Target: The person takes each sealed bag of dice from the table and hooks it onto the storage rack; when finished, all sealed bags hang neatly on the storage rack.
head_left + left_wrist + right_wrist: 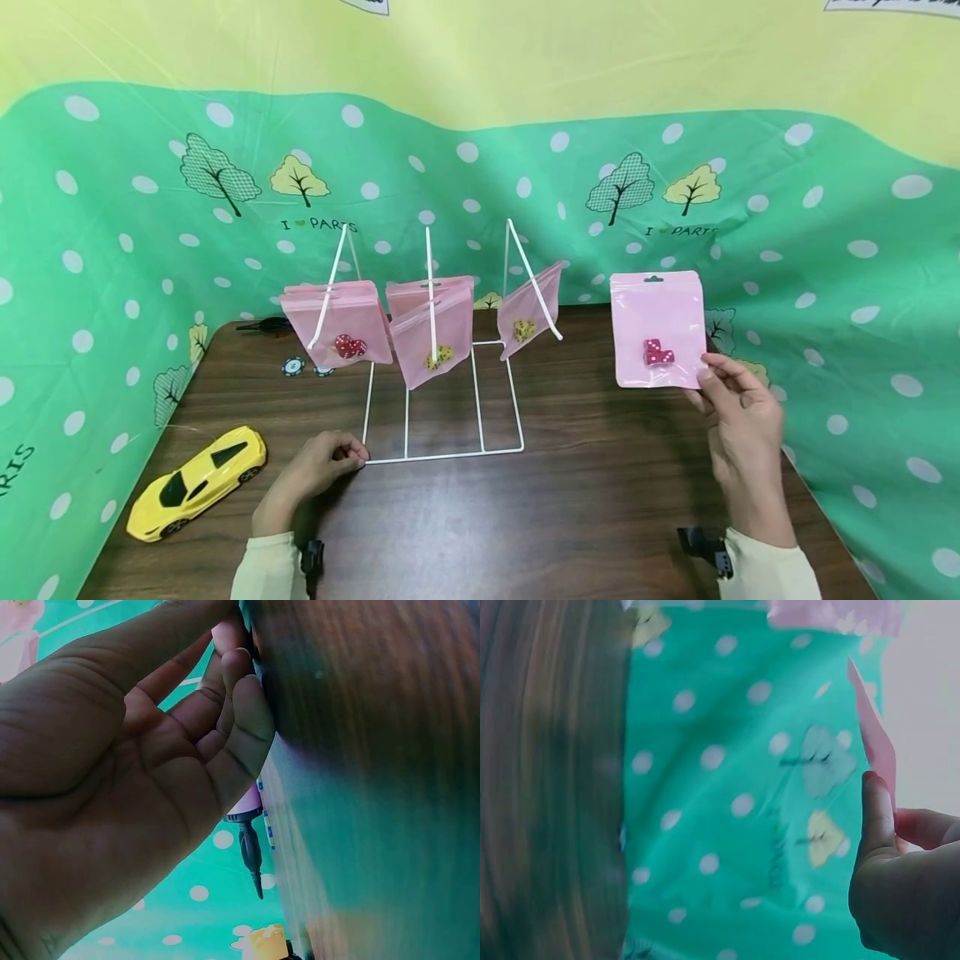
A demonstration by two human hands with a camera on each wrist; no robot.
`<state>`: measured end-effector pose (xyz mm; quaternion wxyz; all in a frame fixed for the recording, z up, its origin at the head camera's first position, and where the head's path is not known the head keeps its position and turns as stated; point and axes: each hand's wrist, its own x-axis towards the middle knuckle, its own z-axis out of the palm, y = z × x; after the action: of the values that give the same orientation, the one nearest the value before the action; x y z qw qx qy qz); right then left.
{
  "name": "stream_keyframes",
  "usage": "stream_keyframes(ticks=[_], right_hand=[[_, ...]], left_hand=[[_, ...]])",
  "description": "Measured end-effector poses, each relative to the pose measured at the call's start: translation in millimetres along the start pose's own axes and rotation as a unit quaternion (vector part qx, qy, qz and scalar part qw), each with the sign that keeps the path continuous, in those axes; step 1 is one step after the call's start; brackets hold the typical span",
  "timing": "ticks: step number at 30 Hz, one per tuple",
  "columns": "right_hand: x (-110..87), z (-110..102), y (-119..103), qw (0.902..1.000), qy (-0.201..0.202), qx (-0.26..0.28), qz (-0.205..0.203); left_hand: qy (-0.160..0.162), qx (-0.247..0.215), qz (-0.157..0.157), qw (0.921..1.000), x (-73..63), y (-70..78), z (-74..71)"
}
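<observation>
A white wire display rack [450,456] stands on the brown table, with pink zip bags hanging from its three prongs. Red dice show in the left bag [333,312], and yellow dice in the middle bag [420,333] and the right bag [542,292]. My left hand [318,462] pinches the rack's front left corner; its fingertips are partly hidden in the left wrist view. Right of the rack, my right hand [742,421] holds another pink zip bag [656,310] upright by its lower right corner, thumb in front. Red dice [657,353] lie inside that bag.
A yellow toy car [198,483] sits at the table's left. Behind the rack's left side are poker chips [293,367] and a dark pointed object [266,325]. Green and yellow patterned cloth [465,179] hangs behind the table and along both sides.
</observation>
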<state>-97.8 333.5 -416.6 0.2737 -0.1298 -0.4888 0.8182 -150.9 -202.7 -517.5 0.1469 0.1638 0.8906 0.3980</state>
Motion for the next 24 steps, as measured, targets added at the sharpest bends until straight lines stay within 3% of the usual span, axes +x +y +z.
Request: stream_keyframes(ticks=[6,12,19,24], right_hand=[[-35.8,14,-2,0.9981,-0.037,0.049,0.007],[-59.5,26,-6,0.9912,-0.076,0.109,0.005],[-81.9,32,-7,0.9678,-0.152,0.2,-0.008],[-97.6,36,2,0.959,-0.206,0.194,-0.014]], left_hand=[[-0.002,-0.001,-0.001,1.0,0.2,0.9,-0.6],[-0.005,-0.002,-0.014,0.9999,0.5,0.1,0.6],[-0.004,-0.001,-0.011,0.9999,0.7,0.0,0.6],[-0.003,0.003,-0.01,0.9999,-0.3,1.6,-0.4]])
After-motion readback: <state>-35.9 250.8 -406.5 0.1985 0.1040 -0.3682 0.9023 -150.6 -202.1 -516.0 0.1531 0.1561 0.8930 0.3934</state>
